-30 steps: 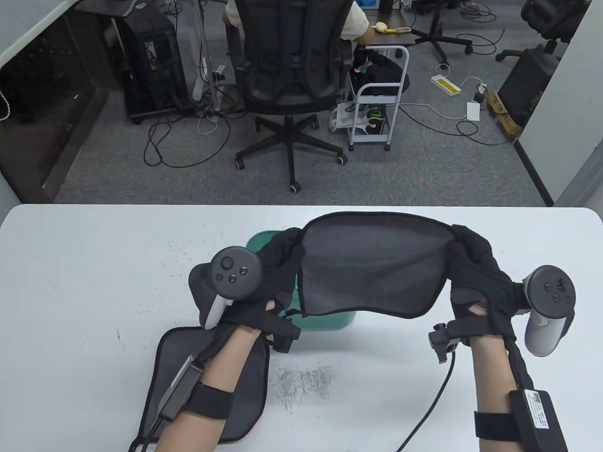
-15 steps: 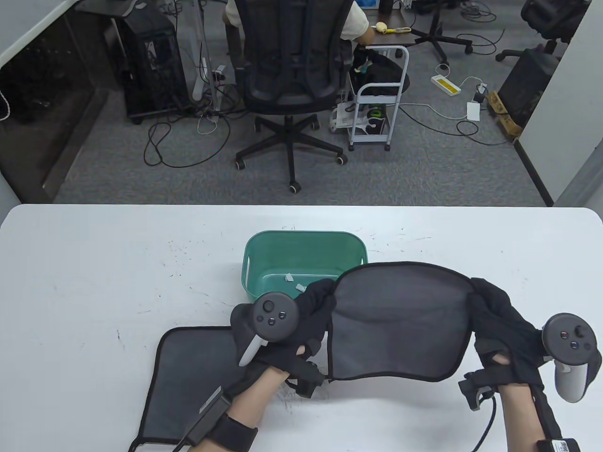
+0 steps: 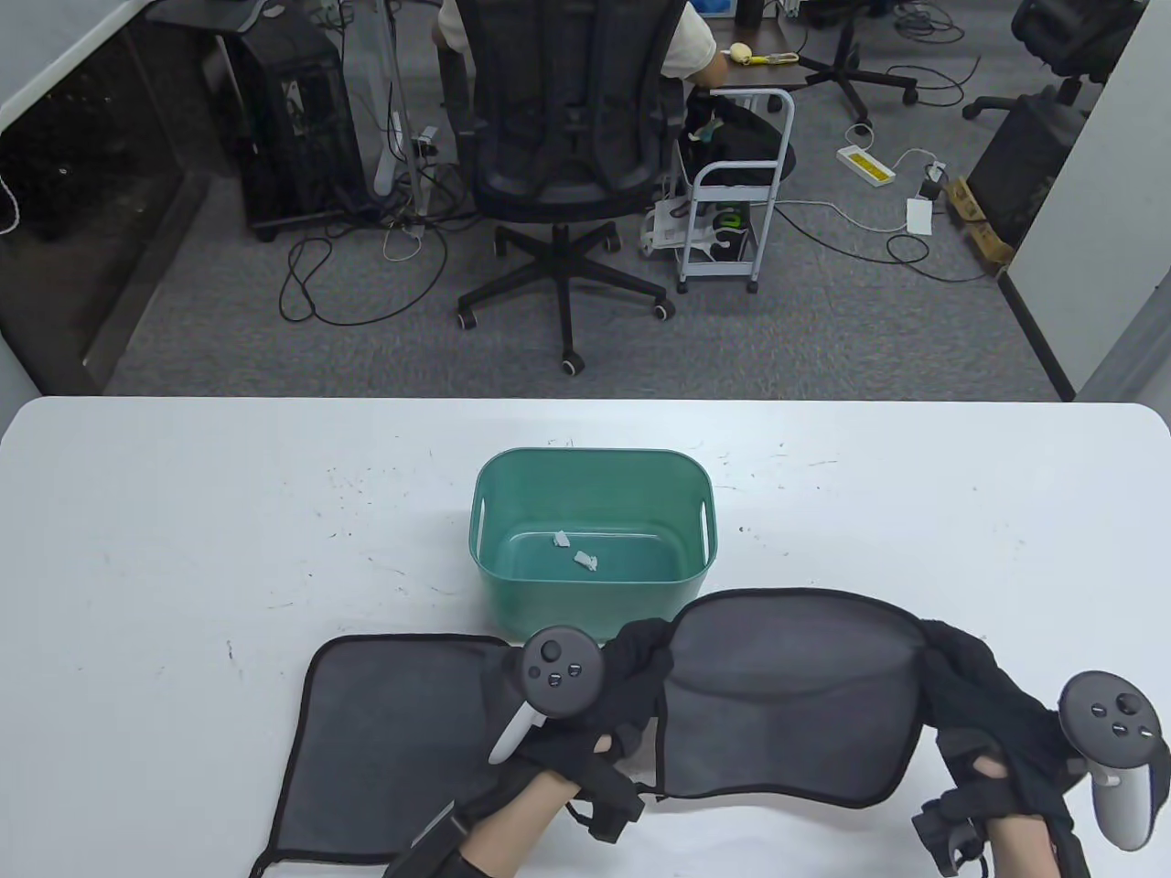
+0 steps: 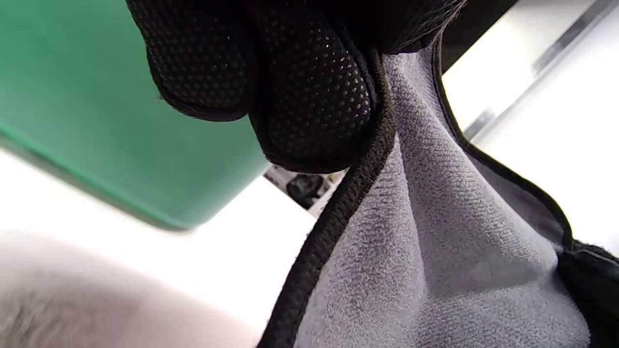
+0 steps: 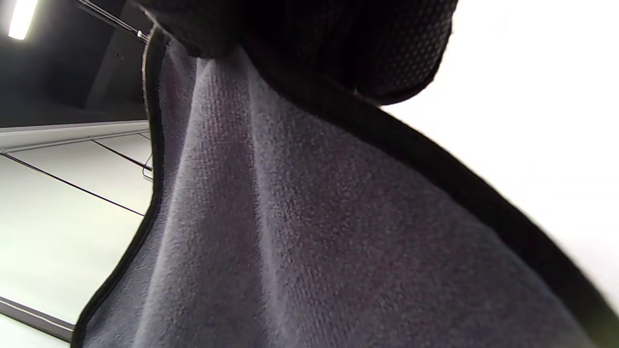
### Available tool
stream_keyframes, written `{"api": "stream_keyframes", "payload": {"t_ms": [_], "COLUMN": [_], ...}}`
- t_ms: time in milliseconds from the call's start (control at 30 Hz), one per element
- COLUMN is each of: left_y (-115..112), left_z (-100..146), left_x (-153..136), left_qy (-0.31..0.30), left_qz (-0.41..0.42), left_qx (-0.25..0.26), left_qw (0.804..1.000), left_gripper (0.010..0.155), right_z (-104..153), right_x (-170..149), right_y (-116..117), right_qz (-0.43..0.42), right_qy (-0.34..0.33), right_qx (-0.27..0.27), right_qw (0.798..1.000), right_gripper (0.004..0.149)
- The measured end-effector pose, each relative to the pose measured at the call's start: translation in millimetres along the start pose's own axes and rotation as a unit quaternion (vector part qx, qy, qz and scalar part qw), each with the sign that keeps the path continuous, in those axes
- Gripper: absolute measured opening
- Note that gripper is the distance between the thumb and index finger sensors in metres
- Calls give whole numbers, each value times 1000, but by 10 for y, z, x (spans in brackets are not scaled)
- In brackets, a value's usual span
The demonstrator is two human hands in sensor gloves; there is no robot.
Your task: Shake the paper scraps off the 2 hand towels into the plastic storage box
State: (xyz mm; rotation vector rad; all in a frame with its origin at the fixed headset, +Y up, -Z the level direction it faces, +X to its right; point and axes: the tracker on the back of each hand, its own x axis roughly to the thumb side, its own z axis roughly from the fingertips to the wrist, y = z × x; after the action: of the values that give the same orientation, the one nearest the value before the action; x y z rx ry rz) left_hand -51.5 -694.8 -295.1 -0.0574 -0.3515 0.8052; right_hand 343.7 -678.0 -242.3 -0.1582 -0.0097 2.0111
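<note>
Evidently done shaking, the left hand (image 3: pixel 611 695) and right hand (image 3: pixel 983 722) each pinch a corner of one grey towel (image 3: pixel 787 695), stretched taut near the green box (image 3: pixel 590 540) holding scraps (image 3: pixel 574 553), probably to lay it beside the second towel (image 3: pixel 384 741) on the worktop (image 3: pixel 183 549).

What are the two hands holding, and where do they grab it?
Both hands hold one grey hand towel with black trim. The left hand pinches its upper left corner, and the right hand pinches its upper right corner, so it hangs stretched between them.
</note>
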Motion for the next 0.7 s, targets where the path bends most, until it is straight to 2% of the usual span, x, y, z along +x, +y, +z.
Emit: {"api": "stream_keyframes", "payload": {"t_ms": [133, 267, 433, 600, 700], "left_y": [-112, -306, -613, -754, -802], "left_z": [128, 175, 44, -96, -139], "left_x": [-5, -136, -369, -415, -435], "left_qy": [14, 44, 95, 112, 120], "left_qz": [47, 40, -6, -97, -123], "left_qx": [-34, -53, -69, -46, -43], "left_qw": [998, 997, 993, 988, 984], "left_gripper": [41, 41, 41, 41, 41], "right_z": [142, 161, -47, -260, -337], "right_x": [-83, -271, -551, -615, -630], "right_y": [-41, 45, 318, 488, 530], "right_qz": [-9, 12, 45, 68, 73], "right_qy": [13, 52, 107, 132, 144], "right_qx": [20, 35, 44, 33, 28], "right_qw": [1000, 998, 992, 988, 987], "right_gripper": [40, 40, 40, 40, 40]}}
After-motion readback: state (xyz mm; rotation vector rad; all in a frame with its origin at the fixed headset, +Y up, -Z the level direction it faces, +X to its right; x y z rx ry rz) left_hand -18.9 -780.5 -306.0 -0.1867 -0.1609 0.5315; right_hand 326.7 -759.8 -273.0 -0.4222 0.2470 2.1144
